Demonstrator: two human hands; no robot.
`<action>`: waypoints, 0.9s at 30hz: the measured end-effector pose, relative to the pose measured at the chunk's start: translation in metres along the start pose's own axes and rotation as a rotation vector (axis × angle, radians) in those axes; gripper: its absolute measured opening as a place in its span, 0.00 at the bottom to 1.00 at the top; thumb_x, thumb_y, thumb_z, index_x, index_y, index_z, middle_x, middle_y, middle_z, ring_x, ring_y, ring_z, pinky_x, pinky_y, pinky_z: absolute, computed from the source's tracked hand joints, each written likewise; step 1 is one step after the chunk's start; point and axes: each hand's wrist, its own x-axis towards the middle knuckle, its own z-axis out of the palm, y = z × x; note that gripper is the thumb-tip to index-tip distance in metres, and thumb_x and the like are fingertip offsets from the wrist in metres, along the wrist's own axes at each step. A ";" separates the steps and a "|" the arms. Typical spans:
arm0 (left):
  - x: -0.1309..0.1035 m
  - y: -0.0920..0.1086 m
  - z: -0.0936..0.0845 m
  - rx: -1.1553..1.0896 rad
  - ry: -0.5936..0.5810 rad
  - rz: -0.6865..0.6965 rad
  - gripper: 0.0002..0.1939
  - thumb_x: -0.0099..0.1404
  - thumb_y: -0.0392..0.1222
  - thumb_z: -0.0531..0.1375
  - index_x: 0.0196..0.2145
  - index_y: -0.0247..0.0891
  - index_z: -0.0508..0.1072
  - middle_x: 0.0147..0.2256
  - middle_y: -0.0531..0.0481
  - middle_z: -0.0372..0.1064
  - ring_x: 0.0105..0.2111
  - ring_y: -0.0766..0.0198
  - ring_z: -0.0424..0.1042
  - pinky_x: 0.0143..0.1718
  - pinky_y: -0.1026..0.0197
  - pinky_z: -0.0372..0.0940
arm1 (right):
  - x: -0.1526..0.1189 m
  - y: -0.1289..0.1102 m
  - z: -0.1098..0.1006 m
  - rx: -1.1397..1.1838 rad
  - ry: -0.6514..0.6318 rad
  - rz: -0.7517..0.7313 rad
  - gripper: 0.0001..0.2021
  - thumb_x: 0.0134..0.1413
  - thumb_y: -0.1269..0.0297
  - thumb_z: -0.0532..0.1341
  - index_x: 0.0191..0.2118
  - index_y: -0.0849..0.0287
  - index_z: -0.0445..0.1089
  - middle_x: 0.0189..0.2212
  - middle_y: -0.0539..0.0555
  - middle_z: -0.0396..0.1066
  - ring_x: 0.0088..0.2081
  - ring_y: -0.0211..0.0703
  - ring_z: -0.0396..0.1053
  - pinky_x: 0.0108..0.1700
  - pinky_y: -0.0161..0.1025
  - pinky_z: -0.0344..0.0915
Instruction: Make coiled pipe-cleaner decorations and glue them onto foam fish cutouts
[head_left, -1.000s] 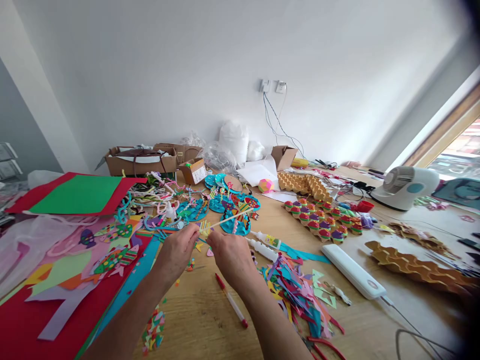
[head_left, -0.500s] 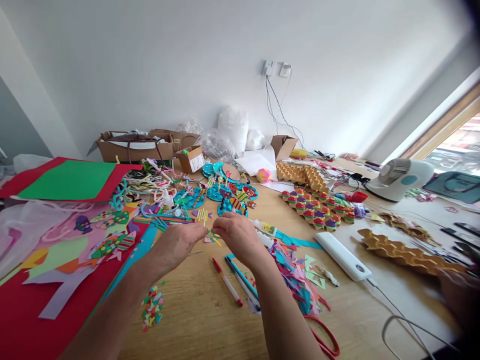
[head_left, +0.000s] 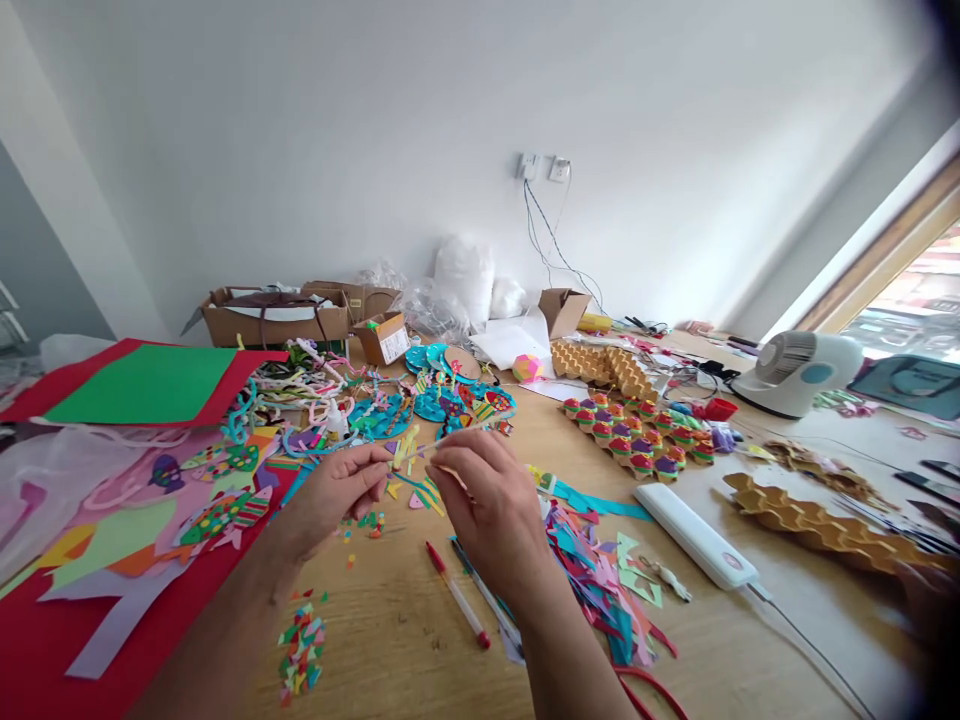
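Above the middle of the table my left hand (head_left: 337, 497) is closed, thumb and index fingertips pinched together near a small yellowish piece; what they grip is too small to make out. My right hand (head_left: 491, 510), also closed with fingers bent down, pinches a thin pale stick (head_left: 422, 453) that slants from its fingers toward the left fingertips. Just beyond and below the hands lie yellow and blue paper strips (head_left: 424, 492) and a small purple paper piece. A red pen (head_left: 457, 593) and a darker pen lie on the wood beneath my right wrist.
Tiny paper scraps (head_left: 302, 640) lie at front left, coloured sheets (head_left: 142, 385) further left. Paper offcuts (head_left: 589, 570), a white power bank (head_left: 694, 535) and painted egg-carton cups (head_left: 637, 435) are on the right. Blue decorated discs (head_left: 431, 400) stand behind; another person's hand (head_left: 930, 590) is at far right.
My hands have moved apart from nearly touching, and the thin pale stick now shows between them. The view has tilted slightly upward.
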 end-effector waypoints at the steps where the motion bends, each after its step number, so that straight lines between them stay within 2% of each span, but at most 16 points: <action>1: 0.000 0.001 -0.001 -0.126 0.006 -0.007 0.09 0.56 0.45 0.58 0.31 0.35 0.68 0.18 0.59 0.58 0.13 0.77 0.52 0.14 0.73 0.45 | -0.001 -0.001 0.000 0.041 -0.034 0.021 0.10 0.57 0.66 0.53 0.30 0.59 0.70 0.30 0.55 0.69 0.33 0.40 0.65 0.36 0.36 0.61; 3: -0.001 0.002 -0.003 -0.361 -0.019 -0.026 0.10 0.54 0.44 0.61 0.32 0.35 0.68 0.18 0.60 0.59 0.12 0.79 0.50 0.13 0.74 0.43 | -0.002 0.004 0.004 0.114 -0.098 0.093 0.11 0.56 0.67 0.54 0.25 0.59 0.68 0.24 0.51 0.67 0.27 0.37 0.64 0.31 0.33 0.59; 4: -0.002 0.003 -0.002 -0.458 -0.047 -0.042 0.11 0.53 0.43 0.62 0.31 0.35 0.67 0.17 0.60 0.59 0.11 0.80 0.49 0.12 0.75 0.43 | -0.001 0.008 0.008 0.165 -0.091 0.127 0.09 0.55 0.68 0.55 0.25 0.59 0.68 0.26 0.51 0.67 0.27 0.36 0.64 0.30 0.32 0.59; 6: -0.005 0.004 0.001 -0.600 -0.108 -0.084 0.10 0.52 0.41 0.64 0.29 0.34 0.67 0.16 0.61 0.58 0.10 0.82 0.47 0.11 0.75 0.42 | 0.001 0.018 0.017 0.325 -0.008 0.150 0.05 0.53 0.70 0.57 0.33 0.58 0.69 0.36 0.54 0.68 0.30 0.35 0.66 0.30 0.31 0.61; 8: -0.007 0.005 0.007 -0.680 -0.163 -0.131 0.10 0.52 0.40 0.64 0.27 0.34 0.66 0.16 0.61 0.58 0.09 0.82 0.46 0.11 0.76 0.41 | 0.003 0.027 0.025 0.476 0.072 0.114 0.11 0.52 0.71 0.57 0.42 0.56 0.68 0.48 0.56 0.63 0.37 0.37 0.67 0.32 0.32 0.63; 10: -0.009 0.005 0.013 -0.709 -0.208 -0.168 0.11 0.52 0.40 0.65 0.26 0.34 0.66 0.16 0.61 0.58 0.09 0.83 0.46 0.10 0.76 0.40 | 0.005 0.033 0.028 0.533 0.086 0.046 0.13 0.53 0.71 0.57 0.45 0.54 0.67 0.53 0.57 0.58 0.43 0.39 0.66 0.36 0.33 0.64; 13: -0.010 0.005 0.018 -0.690 -0.233 -0.191 0.11 0.52 0.41 0.64 0.26 0.34 0.66 0.15 0.61 0.58 0.09 0.82 0.45 0.10 0.75 0.39 | 0.006 0.037 0.030 0.443 0.071 -0.048 0.08 0.53 0.69 0.58 0.39 0.55 0.71 0.47 0.56 0.66 0.44 0.41 0.65 0.44 0.37 0.62; 16: -0.009 0.005 0.019 -0.616 -0.158 -0.152 0.11 0.52 0.42 0.64 0.28 0.35 0.67 0.16 0.62 0.57 0.10 0.82 0.45 0.11 0.75 0.41 | 0.006 0.040 0.033 0.312 0.061 -0.093 0.05 0.54 0.67 0.58 0.32 0.57 0.71 0.32 0.53 0.72 0.37 0.40 0.67 0.41 0.36 0.62; 19: -0.008 0.004 0.017 -0.387 -0.008 -0.039 0.11 0.53 0.46 0.62 0.30 0.37 0.67 0.17 0.61 0.57 0.12 0.79 0.48 0.13 0.74 0.44 | 0.004 0.037 0.039 0.228 0.050 -0.039 0.05 0.54 0.68 0.58 0.30 0.59 0.71 0.25 0.52 0.71 0.30 0.38 0.67 0.33 0.32 0.61; 22: -0.003 0.000 0.016 0.088 0.191 0.164 0.09 0.57 0.46 0.56 0.30 0.38 0.69 0.17 0.59 0.58 0.15 0.73 0.55 0.15 0.71 0.50 | 0.003 0.029 0.042 0.091 -0.063 0.065 0.06 0.54 0.71 0.57 0.29 0.59 0.70 0.24 0.51 0.71 0.28 0.37 0.67 0.31 0.31 0.58; 24: 0.001 -0.007 0.015 0.438 0.300 0.325 0.09 0.59 0.45 0.53 0.30 0.39 0.70 0.21 0.55 0.65 0.21 0.67 0.64 0.22 0.68 0.58 | 0.002 0.023 0.041 -0.063 -0.159 0.112 0.07 0.54 0.71 0.56 0.28 0.59 0.70 0.25 0.51 0.72 0.29 0.38 0.67 0.30 0.32 0.56; 27: 0.006 -0.017 0.014 0.786 0.324 0.481 0.12 0.62 0.43 0.48 0.33 0.39 0.71 0.32 0.48 0.72 0.33 0.60 0.71 0.34 0.63 0.63 | 0.001 0.018 0.040 -0.277 -0.229 0.111 0.07 0.55 0.69 0.56 0.29 0.58 0.69 0.26 0.52 0.72 0.30 0.40 0.66 0.29 0.34 0.52</action>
